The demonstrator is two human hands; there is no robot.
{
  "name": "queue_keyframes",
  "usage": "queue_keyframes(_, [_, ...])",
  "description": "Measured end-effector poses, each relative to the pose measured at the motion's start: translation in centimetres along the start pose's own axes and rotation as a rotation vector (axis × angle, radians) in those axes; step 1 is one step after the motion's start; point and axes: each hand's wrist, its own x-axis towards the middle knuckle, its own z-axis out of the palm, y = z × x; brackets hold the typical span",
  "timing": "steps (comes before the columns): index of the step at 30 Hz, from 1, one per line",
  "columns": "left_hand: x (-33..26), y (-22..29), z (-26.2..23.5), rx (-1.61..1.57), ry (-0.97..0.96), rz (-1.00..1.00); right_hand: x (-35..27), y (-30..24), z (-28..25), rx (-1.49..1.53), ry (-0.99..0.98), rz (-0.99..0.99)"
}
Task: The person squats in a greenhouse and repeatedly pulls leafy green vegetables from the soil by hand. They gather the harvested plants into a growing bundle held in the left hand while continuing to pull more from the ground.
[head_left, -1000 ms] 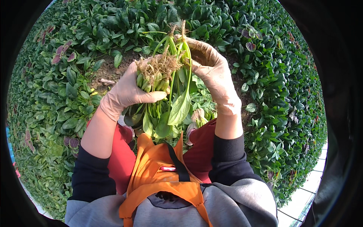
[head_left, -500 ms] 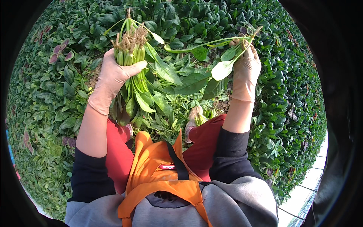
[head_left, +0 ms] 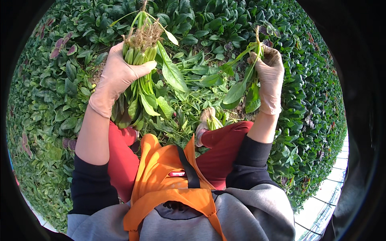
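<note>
Left hand (head_left: 116, 74) gripping a bunch of greens (head_left: 138, 56), roots up; most fingers hidden behind the stems. Right hand (head_left: 269, 70) pinching a small plant (head_left: 236, 92) near its root, exact fingertip contact unclear. Below, between the hands, a shoe (head_left: 207, 115), partly obscured.

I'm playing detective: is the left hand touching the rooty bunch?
Touching: the head view plainly shows the left hand closed around the rooty bunch.
</note>
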Motion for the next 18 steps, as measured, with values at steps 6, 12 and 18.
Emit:
queue_keyframes(6, [0.08,0.19,0.38,-0.030,-0.015,-0.043,-0.29,-0.35,0.04,0.290,-0.104,0.207])
queue_keyframes(12, [0.00,0.14,0.32,-0.004,-0.011,-0.067,-0.35,-0.11,0.04,0.277,-0.256,0.287])
queue_keyframes(18, [0.08,-0.08,-0.26,0.033,-0.040,-0.040,-0.59,0.05,-0.38,0.417,-0.452,0.239])
